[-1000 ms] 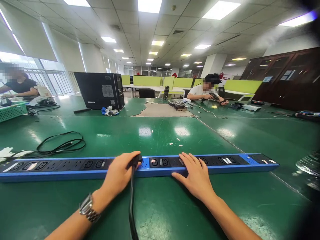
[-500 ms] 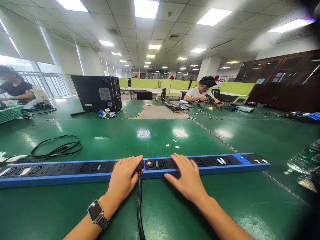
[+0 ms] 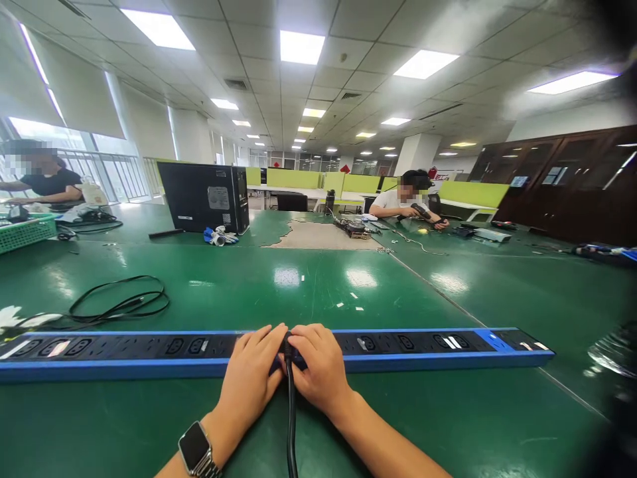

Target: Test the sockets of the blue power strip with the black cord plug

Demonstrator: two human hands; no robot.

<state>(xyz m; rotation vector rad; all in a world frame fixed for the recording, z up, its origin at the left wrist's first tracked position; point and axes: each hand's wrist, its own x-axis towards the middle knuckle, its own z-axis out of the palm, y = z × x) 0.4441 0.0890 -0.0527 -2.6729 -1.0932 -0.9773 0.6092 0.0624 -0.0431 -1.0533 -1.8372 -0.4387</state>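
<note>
A long blue power strip (image 3: 418, 360) with black sockets lies across the green table. The black plug (image 3: 287, 346) of a thick black cord (image 3: 291, 418) is at the strip's middle, and the cord runs down toward me. My left hand (image 3: 253, 365), a smartwatch on its wrist, lies over the strip and closes on the plug from the left. From the other side, my right hand (image 3: 318, 365) grips the plug with curled fingers. Both hands hide most of the plug and the sockets around it, so I cannot tell how deeply it sits.
A coiled thin black cable (image 3: 119, 299) lies at left, with small white labels (image 3: 353, 295) beyond the strip. Farther back are a black computer case (image 3: 204, 198), gloves (image 3: 220, 236) and a green basket (image 3: 27, 232). One person (image 3: 403, 199) works across the table, another (image 3: 47, 179) at far left.
My right hand has moved left along the strip, from open and spread to closed at the plug. My left hand stays beside the plug. The whole view has shifted slightly.
</note>
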